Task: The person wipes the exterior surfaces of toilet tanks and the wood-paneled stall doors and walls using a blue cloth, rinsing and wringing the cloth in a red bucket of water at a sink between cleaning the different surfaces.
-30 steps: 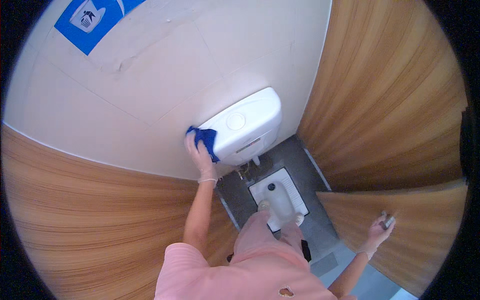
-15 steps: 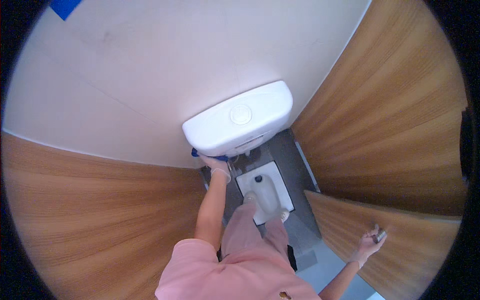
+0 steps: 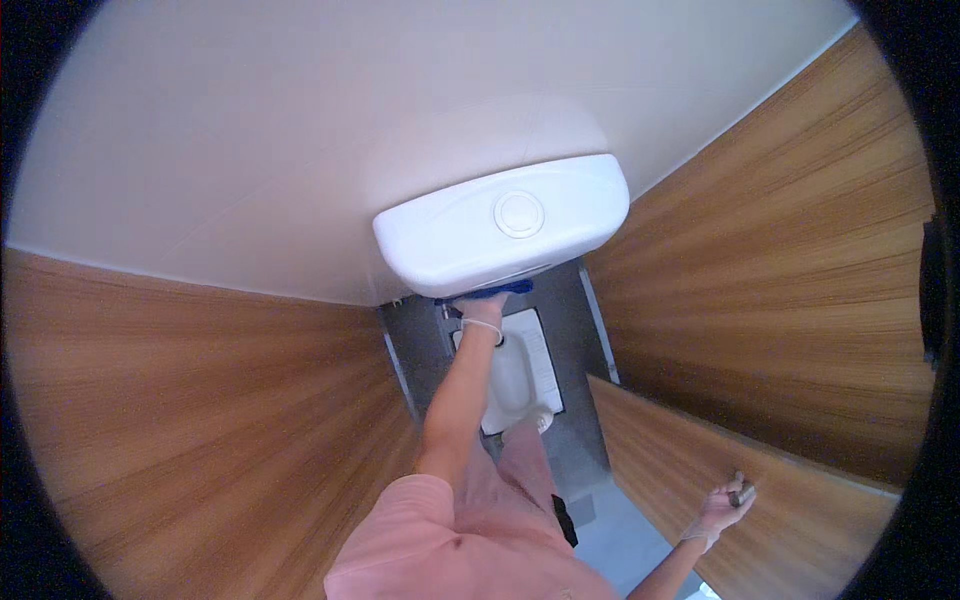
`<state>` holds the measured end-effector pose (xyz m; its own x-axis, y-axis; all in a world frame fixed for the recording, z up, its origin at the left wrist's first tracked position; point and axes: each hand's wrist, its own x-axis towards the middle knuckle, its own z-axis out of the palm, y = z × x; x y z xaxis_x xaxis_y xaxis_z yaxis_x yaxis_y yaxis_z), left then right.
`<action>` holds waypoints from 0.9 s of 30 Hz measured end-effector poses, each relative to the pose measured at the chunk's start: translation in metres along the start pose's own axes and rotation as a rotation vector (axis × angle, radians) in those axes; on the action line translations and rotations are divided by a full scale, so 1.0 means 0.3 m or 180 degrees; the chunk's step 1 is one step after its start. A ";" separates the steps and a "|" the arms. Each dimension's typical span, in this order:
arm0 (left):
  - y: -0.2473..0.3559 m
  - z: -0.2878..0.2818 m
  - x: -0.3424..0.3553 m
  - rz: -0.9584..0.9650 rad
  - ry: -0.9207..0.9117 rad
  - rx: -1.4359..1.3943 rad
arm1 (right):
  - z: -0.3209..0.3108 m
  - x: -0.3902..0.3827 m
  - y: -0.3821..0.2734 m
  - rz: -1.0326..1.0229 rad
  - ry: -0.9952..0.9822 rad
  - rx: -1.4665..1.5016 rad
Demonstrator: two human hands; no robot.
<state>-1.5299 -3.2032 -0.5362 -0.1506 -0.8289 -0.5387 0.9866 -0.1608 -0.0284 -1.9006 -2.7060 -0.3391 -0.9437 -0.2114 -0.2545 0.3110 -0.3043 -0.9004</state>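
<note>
A white toilet cistern (image 3: 460, 225) with a round flush button (image 3: 519, 214) on its lid hangs on the wall ahead. Against its lower front, my gloved left hand (image 3: 483, 309) presses a blue cloth (image 3: 510, 288); the fingers are partly hidden behind the cloth and under the cistern's edge. Lower right, my gloved right hand (image 3: 718, 512) is closed around a small metal door knob (image 3: 741, 493) on the wooden stall door (image 3: 800, 520).
Below the cistern, a white squat toilet (image 3: 545, 372) is set in the dark grey floor (image 3: 575, 345). Wood-grain partitions rise at left (image 3: 200, 400) and right (image 3: 770, 200). My foot (image 3: 540, 418) stands beside the toilet pan.
The left hand has slid the blue cloth from the cistern's left corner rightward along its front. My right hand stays on the door knob. The view has shifted slightly.
</note>
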 end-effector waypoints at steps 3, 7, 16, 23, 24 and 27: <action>0.040 0.185 -0.147 -0.0248 -0.0200 0.0014 | -0.029 0.060 0.006 -0.0031 0.0106 0.0272; 0.139 0.392 -0.328 -0.0113 -0.0389 0.0124 | -0.164 0.146 0.015 0.0325 -0.0079 0.0450; 0.237 0.493 -0.350 0.1565 0.0351 0.1914 | -0.048 0.128 0.011 0.0131 0.0188 0.0541; 0.360 0.443 -0.296 0.3643 0.0165 0.5551 | 0.077 0.060 0.014 0.0022 0.0619 0.1002; 0.325 0.472 -0.335 0.4290 -0.0159 0.6812 | 0.043 0.060 0.005 0.0068 0.0437 0.0968; 0.200 0.622 -0.428 0.4594 -0.0674 0.8467 | -0.040 0.092 0.019 0.0159 0.0334 0.1197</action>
<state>-1.4632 -3.2062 -0.3117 -0.2041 -0.8850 0.4185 -0.9469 0.2869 0.1450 -1.9262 -2.7024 -0.3557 -0.9267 -0.1444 -0.3470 0.3581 -0.6191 -0.6989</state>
